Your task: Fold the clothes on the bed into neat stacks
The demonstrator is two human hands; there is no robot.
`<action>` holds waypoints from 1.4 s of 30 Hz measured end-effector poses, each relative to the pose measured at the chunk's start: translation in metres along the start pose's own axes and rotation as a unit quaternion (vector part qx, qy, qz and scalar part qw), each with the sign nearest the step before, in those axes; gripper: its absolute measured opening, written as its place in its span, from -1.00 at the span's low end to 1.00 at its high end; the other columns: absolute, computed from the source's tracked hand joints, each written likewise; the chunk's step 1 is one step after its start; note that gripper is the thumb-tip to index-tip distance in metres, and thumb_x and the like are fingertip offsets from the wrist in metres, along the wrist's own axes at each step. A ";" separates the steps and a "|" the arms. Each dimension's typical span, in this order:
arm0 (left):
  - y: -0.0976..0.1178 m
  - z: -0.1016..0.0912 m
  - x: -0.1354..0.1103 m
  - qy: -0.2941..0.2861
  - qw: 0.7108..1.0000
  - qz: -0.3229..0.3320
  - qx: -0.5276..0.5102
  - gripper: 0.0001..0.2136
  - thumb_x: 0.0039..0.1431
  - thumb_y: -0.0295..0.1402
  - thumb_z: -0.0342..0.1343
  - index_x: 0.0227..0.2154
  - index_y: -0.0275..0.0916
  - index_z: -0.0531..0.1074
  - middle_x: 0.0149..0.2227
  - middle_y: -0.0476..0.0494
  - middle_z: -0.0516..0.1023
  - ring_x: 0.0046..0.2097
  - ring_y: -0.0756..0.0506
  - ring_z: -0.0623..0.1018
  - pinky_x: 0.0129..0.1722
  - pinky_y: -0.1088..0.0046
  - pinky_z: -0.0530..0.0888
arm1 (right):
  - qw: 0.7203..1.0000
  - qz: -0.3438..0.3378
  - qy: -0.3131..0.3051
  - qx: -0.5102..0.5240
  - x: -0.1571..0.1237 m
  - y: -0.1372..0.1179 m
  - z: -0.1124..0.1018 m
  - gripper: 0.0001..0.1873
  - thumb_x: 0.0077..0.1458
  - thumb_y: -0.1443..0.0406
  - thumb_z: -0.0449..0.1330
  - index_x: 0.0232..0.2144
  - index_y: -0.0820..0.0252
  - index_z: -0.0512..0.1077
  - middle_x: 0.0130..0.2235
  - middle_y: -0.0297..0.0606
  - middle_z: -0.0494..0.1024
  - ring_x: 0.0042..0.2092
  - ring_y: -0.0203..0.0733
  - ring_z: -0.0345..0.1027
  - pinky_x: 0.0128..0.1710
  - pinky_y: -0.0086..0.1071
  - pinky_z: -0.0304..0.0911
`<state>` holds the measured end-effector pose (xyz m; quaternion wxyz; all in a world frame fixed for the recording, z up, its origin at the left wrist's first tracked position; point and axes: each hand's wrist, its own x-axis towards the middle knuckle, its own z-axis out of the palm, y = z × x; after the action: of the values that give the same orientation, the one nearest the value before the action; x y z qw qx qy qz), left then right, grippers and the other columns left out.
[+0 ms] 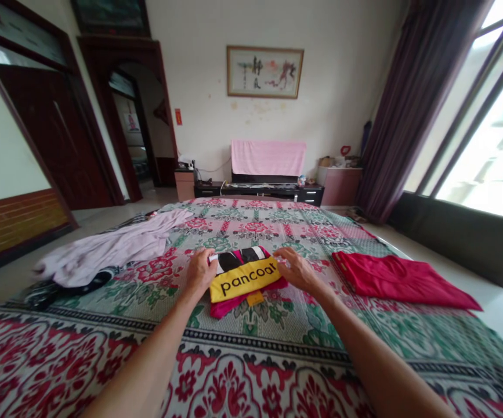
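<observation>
A folded magenta T-shirt (245, 281) lies in front of me, with a yellow panel reading "pancoat" across it and a black-and-white print along its far edge. A small yellow tag shows at its near edge. My left hand (199, 271) grips its left far corner, thumb on top and fingertips partly hidden. At the opposite corner my right hand (295, 268) has its fingers bent and closed on the cloth. The shirt rests on a patterned blanket (251, 339) in red, green and white.
To the right lies a folded red garment (401, 280). A pale pink garment (116, 249) is heaped on the left, over dark patterned cloth (90, 281). Beyond the blanket stand a low black cabinet (310, 195) and a screen under a pink cloth (268, 158).
</observation>
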<state>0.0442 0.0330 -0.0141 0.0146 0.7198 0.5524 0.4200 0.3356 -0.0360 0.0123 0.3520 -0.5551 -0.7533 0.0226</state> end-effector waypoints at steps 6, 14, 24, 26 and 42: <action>-0.024 -0.022 -0.007 -0.086 0.985 0.139 -0.054 -0.70 0.02 -0.55 -0.08 -0.31 -0.21 0.54 -0.07 -0.14 0.52 -0.01 -0.08 0.49 0.07 0.35 0.40 | 0.997 0.067 0.044 -0.003 -0.009 0.044 0.002 -0.53 -0.19 0.54 -0.05 -0.28 0.15 0.50 -0.19 -0.21 0.55 -0.13 -0.16 0.42 -0.06 -0.32 0.28; -0.033 -0.021 -0.024 -0.170 0.969 0.175 -0.033 -0.54 -0.06 -0.65 -0.10 -0.17 -0.19 0.55 0.10 -0.16 0.41 0.09 -0.13 0.44 0.13 0.27 0.38 | 0.998 -0.006 0.027 0.050 -0.011 0.049 0.008 -0.44 -0.23 0.52 -0.02 -0.16 0.12 0.49 -0.09 -0.22 0.53 -0.03 -0.13 0.40 0.03 -0.20 0.28; -0.020 -0.023 -0.026 -0.177 0.974 0.138 -0.013 -0.63 0.13 -0.52 -0.07 -0.14 -0.08 0.56 0.06 -0.13 0.44 0.03 -0.11 0.47 0.06 0.36 0.41 | 0.992 -0.090 -0.071 0.046 -0.009 0.031 0.013 -0.36 -0.11 0.52 0.00 0.05 0.11 0.39 0.02 -0.16 0.49 0.02 -0.13 0.36 0.06 -0.19 0.25; -0.017 -0.021 -0.024 -0.174 0.976 0.129 -0.012 -0.63 0.14 -0.53 -0.08 -0.14 -0.10 0.56 0.03 -0.14 0.46 0.00 -0.10 0.48 0.03 0.38 0.42 | 0.994 -0.078 -0.072 0.026 -0.011 0.027 0.014 -0.37 -0.12 0.52 0.00 0.02 0.11 0.42 -0.03 -0.18 0.52 -0.02 -0.14 0.38 0.03 -0.23 0.26; -0.016 0.000 0.014 -0.153 0.976 0.124 -0.090 -0.66 0.10 -0.51 -0.04 -0.18 -0.11 0.56 -0.03 -0.08 0.50 -0.03 -0.07 0.51 -0.02 0.46 0.43 | 1.000 -0.006 -0.004 -0.013 -0.009 0.026 0.025 -0.45 -0.16 0.51 0.03 -0.12 0.06 0.52 -0.10 -0.19 0.52 -0.07 -0.12 0.39 0.01 -0.24 0.28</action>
<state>0.0327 0.0503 -0.0139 0.1114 0.8341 0.4103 0.3515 0.3438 -0.0249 -0.0221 0.3418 -0.5550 -0.7583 0.0129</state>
